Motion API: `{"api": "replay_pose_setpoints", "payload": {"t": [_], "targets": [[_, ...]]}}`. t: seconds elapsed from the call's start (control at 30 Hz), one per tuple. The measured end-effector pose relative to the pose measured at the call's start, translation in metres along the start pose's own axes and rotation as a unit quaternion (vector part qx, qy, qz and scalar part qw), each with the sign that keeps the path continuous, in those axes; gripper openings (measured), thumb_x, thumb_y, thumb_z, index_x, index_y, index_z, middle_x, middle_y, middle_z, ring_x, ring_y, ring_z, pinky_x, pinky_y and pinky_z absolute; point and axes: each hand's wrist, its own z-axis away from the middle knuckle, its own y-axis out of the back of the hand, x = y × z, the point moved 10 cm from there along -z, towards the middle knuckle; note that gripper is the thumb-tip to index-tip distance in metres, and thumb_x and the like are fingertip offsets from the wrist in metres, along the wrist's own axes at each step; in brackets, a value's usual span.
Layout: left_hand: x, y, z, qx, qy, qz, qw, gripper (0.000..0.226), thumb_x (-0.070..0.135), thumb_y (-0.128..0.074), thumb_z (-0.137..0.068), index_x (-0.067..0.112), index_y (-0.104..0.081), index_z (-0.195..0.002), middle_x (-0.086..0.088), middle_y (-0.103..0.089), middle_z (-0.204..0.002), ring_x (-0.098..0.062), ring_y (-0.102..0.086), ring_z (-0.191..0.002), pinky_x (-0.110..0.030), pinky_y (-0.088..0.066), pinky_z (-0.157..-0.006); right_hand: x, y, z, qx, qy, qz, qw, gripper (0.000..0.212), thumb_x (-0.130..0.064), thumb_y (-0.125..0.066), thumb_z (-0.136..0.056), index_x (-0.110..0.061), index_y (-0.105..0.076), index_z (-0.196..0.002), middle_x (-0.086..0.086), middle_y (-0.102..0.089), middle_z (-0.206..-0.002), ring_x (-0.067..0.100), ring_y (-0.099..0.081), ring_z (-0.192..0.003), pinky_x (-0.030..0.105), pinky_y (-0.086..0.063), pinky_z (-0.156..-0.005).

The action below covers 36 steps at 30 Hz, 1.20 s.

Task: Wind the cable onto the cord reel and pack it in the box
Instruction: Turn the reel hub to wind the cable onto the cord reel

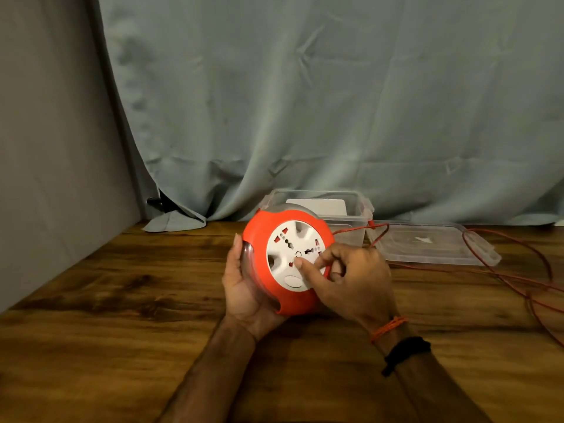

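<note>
An orange cord reel (262, 239) with a white socket face stands tilted on the wooden table (122, 315), its face toward me. My left hand (244, 288) cups its left and lower rim from behind. My right hand (351, 279) lies on the white face, thumb pressed near the centre and fingers curled at the right edge where the red cable (503, 276) leaves the reel. The cable trails right in loose loops across the table. A clear plastic box (354, 209) stands open behind the reel.
The box's clear lid (433, 248) lies flat to the right of the box, with cable running over it. A grey-green curtain (305, 102) hangs behind the table, and a grey wall (45, 148) borders the left side.
</note>
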Motion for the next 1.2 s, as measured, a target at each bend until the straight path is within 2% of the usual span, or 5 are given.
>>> {"api": "replay_pose_setpoints", "payload": {"t": [0.3, 0.6, 0.73, 0.93, 1.2], "targets": [[-0.001, 0.003, 0.001, -0.008, 0.007, -0.021, 1.0, 0.077, 0.071, -0.048, -0.081, 0.015, -0.062, -0.132, -0.02, -0.059, -0.135, -0.04, -0.056, -0.123, -0.054, -0.05, -0.094, -0.011, -0.013, 0.006, -0.11, 0.096, 0.096, 0.985, 0.064, -0.041, -0.059, -0.078, -0.033, -0.045, -0.139, -0.016, -0.042, -0.063, 0.019, -0.059, -0.065, 0.038, -0.054, -0.075], [-0.001, 0.003, 0.001, 0.016, 0.004, -0.043, 0.999, 0.078, 0.072, -0.047, -0.077, 0.016, -0.066, -0.126, -0.02, -0.06, -0.135, -0.039, -0.057, -0.123, -0.054, -0.05, -0.098, -0.005, -0.012, 0.009, -0.069, 0.061, 0.124, 0.988, 0.065, -0.051, -0.06, -0.073, -0.033, -0.047, -0.135, -0.005, -0.061, -0.076, 0.023, -0.062, -0.084, 0.037, -0.049, -0.085], [0.001, 0.001, 0.002, 0.012, -0.011, -0.039, 0.999, 0.072, 0.069, -0.043, -0.08, 0.017, -0.071, -0.12, -0.018, -0.065, -0.127, -0.036, -0.062, -0.117, -0.051, -0.055, -0.091, -0.004, -0.002, 0.011, 0.004, 0.004, 0.134, 0.991, 0.062, -0.071, -0.069, -0.06, -0.027, -0.065, -0.103, 0.0, -0.071, -0.087, 0.025, -0.065, -0.085, 0.033, -0.047, -0.075], [-0.003, -0.008, 0.003, -0.014, 0.001, -0.044, 0.999, 0.075, 0.07, -0.046, -0.08, 0.014, -0.069, -0.123, -0.018, -0.065, -0.128, -0.036, -0.061, -0.119, -0.051, -0.049, -0.1, -0.003, -0.007, 0.011, 0.027, -0.048, 0.07, 0.996, 0.066, -0.08, -0.056, -0.07, -0.017, -0.055, -0.049, -0.009, -0.056, -0.048, 0.01, -0.059, -0.054, 0.022, -0.041, -0.047], [0.001, -0.007, 0.002, -0.012, -0.006, -0.025, 1.0, 0.076, 0.071, -0.041, -0.083, 0.014, -0.066, -0.127, -0.018, -0.063, -0.131, -0.037, -0.059, -0.12, -0.051, -0.051, -0.096, -0.007, 0.003, 0.002, -0.018, 0.051, 0.001, 0.999, 0.032, -0.055, -0.062, -0.073, -0.028, -0.061, -0.09, -0.023, -0.037, -0.049, 0.01, -0.059, -0.056, 0.033, -0.056, -0.06]]}}
